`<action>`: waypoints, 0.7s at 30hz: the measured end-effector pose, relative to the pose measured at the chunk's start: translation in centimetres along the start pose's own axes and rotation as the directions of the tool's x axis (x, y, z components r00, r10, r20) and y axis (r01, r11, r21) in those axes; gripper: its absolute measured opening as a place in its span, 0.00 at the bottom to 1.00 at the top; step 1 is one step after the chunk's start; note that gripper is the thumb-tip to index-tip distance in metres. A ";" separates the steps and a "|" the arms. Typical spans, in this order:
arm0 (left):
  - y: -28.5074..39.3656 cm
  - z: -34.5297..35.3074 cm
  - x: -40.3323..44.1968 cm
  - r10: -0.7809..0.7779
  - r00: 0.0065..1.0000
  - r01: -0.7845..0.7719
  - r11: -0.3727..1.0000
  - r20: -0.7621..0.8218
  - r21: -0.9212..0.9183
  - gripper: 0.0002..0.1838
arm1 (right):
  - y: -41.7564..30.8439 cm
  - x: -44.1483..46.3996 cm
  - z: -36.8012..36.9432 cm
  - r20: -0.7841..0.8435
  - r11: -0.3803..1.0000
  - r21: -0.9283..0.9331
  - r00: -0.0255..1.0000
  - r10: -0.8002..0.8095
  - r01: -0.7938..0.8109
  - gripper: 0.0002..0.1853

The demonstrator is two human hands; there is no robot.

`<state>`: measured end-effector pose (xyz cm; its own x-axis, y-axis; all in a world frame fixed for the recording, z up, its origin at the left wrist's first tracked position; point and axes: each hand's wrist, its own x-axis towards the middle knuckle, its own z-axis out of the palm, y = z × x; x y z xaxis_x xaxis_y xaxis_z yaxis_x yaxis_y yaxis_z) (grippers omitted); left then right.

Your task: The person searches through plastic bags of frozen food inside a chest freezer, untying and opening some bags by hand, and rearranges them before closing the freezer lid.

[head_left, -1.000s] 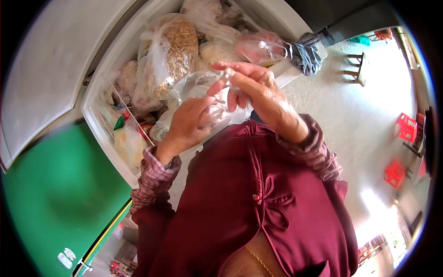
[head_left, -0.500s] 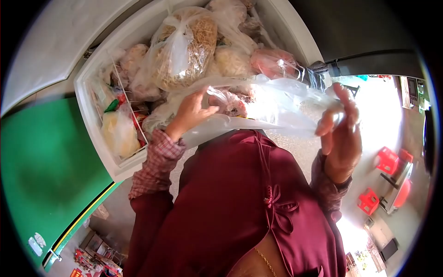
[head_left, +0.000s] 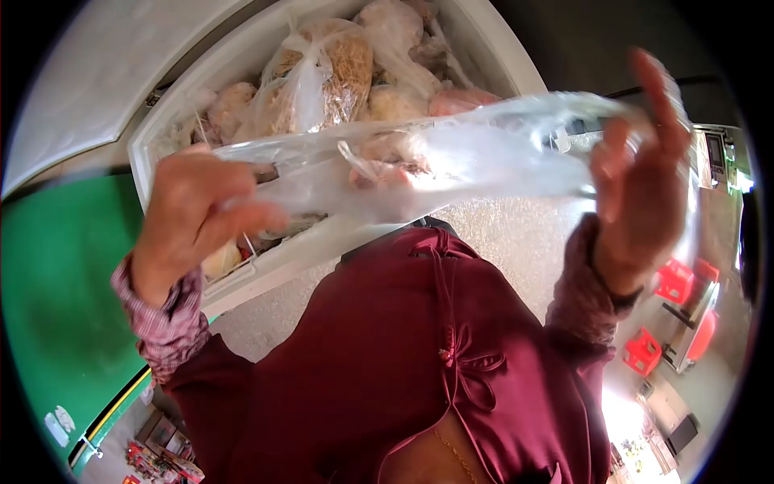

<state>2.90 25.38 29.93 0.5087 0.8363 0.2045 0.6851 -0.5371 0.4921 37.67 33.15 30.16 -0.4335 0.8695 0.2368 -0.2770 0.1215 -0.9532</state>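
A long clear plastic bag [head_left: 500, 153] is stretched sideways in front of me, above the near edge of the chest freezer. My left hand [head_left: 193, 214] is closed on its left end, thumb pointing inward. At the other end, my right hand [head_left: 645, 177] grips the plastic with its index finger raised; motion blurs these fingers. A pinkish lump that looks like raw meat [head_left: 387, 165] shows around the middle of the bag, though I cannot tell whether it lies inside or behind the plastic.
The open freezer [head_left: 516, 48] holds several bagged foods, including a bag of tan shredded strands [head_left: 347, 73] and pale lumps [head_left: 391, 24]. A green surface [head_left: 81, 282] lies to the left. Red stools [head_left: 642, 351] stand at the far right.
My left hand has moved left and closed on the plastic. My right hand has gone up and to the right. Between them the bag is now pulled wider and higher.
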 end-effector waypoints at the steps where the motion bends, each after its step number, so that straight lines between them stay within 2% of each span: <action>1: 1.6 -1.0 0.1 0.050 0.999 -0.050 0.996 0.004 0.067 0.22 | -0.9 -0.3 0.2 0.033 0.995 0.079 0.998 -0.055 0.053 0.33; 2: 3.1 -1.5 0.1 0.104 0.995 -0.105 0.985 0.010 0.137 0.22 | -1.6 -1.1 0.4 0.066 0.983 0.156 0.992 -0.106 0.095 0.33; 3: 4.0 -1.6 0.1 0.122 0.992 -0.119 0.985 -0.018 0.123 0.23 | -1.4 -2.3 0.3 0.081 0.974 0.199 0.989 -0.125 0.107 0.33; 5: 3.8 -0.7 -0.1 0.073 0.996 -0.068 0.992 -0.045 0.104 0.23 | 0.5 -5.2 -0.4 0.075 0.971 0.237 0.995 -0.063 0.044 0.29; 7: 2.7 0.4 -0.5 0.020 0.999 -0.013 0.991 -0.049 0.133 0.22 | 3.3 -8.8 -1.8 -0.052 0.970 0.205 0.988 0.143 -0.129 0.23; 9: 2.2 0.7 -1.2 -0.012 0.992 0.012 1.000 -0.125 -0.005 0.21 | 3.5 -9.7 -0.6 -0.246 0.951 0.180 0.924 0.291 -0.252 0.20; 11: 2.6 1.2 -1.2 -0.015 0.985 -0.001 0.996 -0.172 -0.090 0.20 | 4.1 -10.8 -1.8 -0.177 0.877 0.141 0.859 0.480 -0.460 0.20; 12: 2.9 1.4 -1.0 0.004 0.987 -0.021 0.994 -0.163 -0.105 0.21 | 4.0 -11.1 -1.8 -0.182 0.816 0.140 0.795 0.578 -0.561 0.19; 14: 3.4 1.4 -0.5 0.040 0.989 -0.060 0.989 -0.143 -0.133 0.21 | 4.0 -11.5 -1.8 -0.150 0.758 0.178 0.744 0.651 -0.627 0.20; 16: 3.6 1.3 -0.5 0.019 0.995 -0.033 0.989 -0.098 -0.147 0.21 | 5.6 -11.7 -3.2 -0.232 0.807 0.131 0.774 0.589 -0.575 0.21; 18: 3.8 1.4 -0.5 0.005 0.997 -0.018 0.984 -0.073 -0.175 0.22 | 8.1 -11.3 -5.4 -0.419 0.875 -0.105 0.819 0.392 -0.473 0.22; 20: 4.4 1.4 -0.3 -0.007 1.000 0.005 0.978 -0.012 -0.210 0.22 | 12.6 -10.8 -10.0 -0.477 0.688 -0.493 0.827 0.298 -0.532 0.23; 21: 4.7 1.5 -0.2 -0.014 1.000 0.016 0.975 0.012 -0.222 0.23 | 13.9 -9.6 -11.3 -0.413 0.578 -0.689 0.893 0.182 -0.436 0.22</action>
<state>6.80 22.54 30.89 0.5055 0.8421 0.1878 0.5606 -0.4860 0.6705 47.69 31.89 12.52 -0.0835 0.9957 -0.0393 0.6200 0.0210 -0.7843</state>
